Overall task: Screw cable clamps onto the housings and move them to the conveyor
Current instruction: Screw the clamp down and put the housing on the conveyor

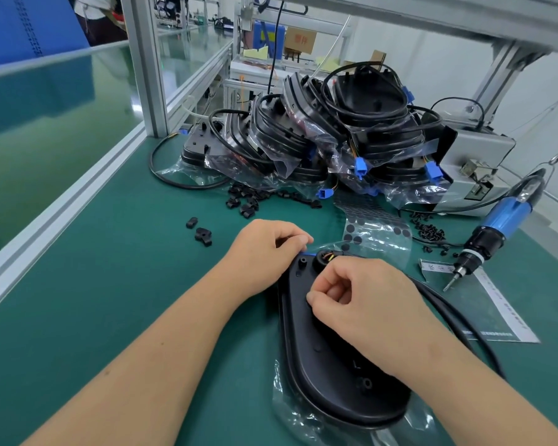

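A black oval housing [329, 365] lies on the green mat in front of me, partly in a clear plastic bag, with its black cable [458, 320] trailing off to the right. My left hand [264, 252] sits at the housing's far end, fingers curled and pinching the edge of the clear bag [322, 245] by a blue connector. My right hand [364, 300] rests on top of the housing with fingers curled; what it pinches is hidden. Loose black cable clamps [203, 235] lie to the left, and more clamps [245, 201] are heaped further back.
A pile of bagged housings [335, 136] with cables and blue connectors fills the back of the bench. A blue electric screwdriver [493, 233] hangs at the right beside small black screws [430, 231] and a grey box [477, 162]. The green conveyor [62, 130] runs along the left behind an aluminium rail.
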### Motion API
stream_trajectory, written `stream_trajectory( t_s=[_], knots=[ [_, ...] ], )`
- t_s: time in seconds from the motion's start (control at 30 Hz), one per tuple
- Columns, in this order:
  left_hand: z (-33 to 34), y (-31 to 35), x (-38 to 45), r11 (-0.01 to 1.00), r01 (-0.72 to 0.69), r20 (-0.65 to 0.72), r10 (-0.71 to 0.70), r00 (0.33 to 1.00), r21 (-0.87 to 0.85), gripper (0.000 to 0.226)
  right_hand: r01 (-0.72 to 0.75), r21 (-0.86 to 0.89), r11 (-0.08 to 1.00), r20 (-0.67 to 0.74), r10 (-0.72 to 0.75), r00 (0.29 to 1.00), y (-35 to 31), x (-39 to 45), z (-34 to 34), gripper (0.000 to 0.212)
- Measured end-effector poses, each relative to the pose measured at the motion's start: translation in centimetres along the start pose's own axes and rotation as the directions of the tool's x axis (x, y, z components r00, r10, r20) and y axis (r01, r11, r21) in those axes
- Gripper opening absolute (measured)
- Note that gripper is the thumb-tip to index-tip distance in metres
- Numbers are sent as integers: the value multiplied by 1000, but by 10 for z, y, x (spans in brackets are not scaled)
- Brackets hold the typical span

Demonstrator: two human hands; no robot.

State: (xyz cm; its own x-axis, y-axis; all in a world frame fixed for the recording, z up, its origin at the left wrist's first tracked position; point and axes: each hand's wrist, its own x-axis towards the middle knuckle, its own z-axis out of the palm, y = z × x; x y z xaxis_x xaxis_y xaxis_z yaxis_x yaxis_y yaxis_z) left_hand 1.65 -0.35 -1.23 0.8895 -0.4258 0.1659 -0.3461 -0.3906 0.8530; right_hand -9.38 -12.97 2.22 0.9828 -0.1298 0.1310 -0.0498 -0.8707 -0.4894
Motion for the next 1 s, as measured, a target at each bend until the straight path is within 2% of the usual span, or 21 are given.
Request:
stream_trajectory(
  t_s=[0.13, 0.23, 0.47, 0.6, 0.67, 0.73, 0.8, 0.87, 0.93, 1.0],
  knots=[
    [0, 1, -1, 1000, 9, 0, -9, 1000, -4, 18, -52, 39, 998, 134, 46, 990, -1, 13, -12, 20],
    [0, 1, 0, 1000, 10, 0, -10, 1000, 3, 19, -66, 48, 997, 176, 56, 983, -1, 18, -17, 26],
    [0, -2, 0, 999, -23, -8, 23, 1000, 31, 18, -26, 59, 998, 121, 18, 993, 2, 15, -14, 18],
    [-5, 4, -2, 995, -93, -62, 95, 994, 30, 15, -82, 349, 934, 60, 65, 996, 14, 10, -34, 9],
    [-9, 13, -4, 991, -133, 2, 133, 991, -7, 16, -69, 404, 912, -28, 88, 996, 27, 9, -50, 12],
    [-9, 25, -8, 986, -164, 125, 165, 978, -17, 14, -71, 415, 907, -85, 116, 990, 41, 8, -66, 13],
    [-1, 32, -11, 973, -215, 195, 197, 961, 78, 16, -89, 305, 948, -130, 134, 982, 60, 9, -78, 12],
    [9, 36, -13, 945, -256, 202, 215, 955, 204, 18, -169, 54, 984, -130, 175, 976, 82, 10, -85, 13],
    [16, 39, -13, 939, -250, 163, 216, 963, 235, 18, -278, -195, 940, -75, 268, 960, 102, 10, -84, 10],
    [17, 41, -9, 963, -193, 78, 181, 980, 191, 21, -321, -334, 886, 4, 342, 940, 116, 10, -75, 19]
  ],
)
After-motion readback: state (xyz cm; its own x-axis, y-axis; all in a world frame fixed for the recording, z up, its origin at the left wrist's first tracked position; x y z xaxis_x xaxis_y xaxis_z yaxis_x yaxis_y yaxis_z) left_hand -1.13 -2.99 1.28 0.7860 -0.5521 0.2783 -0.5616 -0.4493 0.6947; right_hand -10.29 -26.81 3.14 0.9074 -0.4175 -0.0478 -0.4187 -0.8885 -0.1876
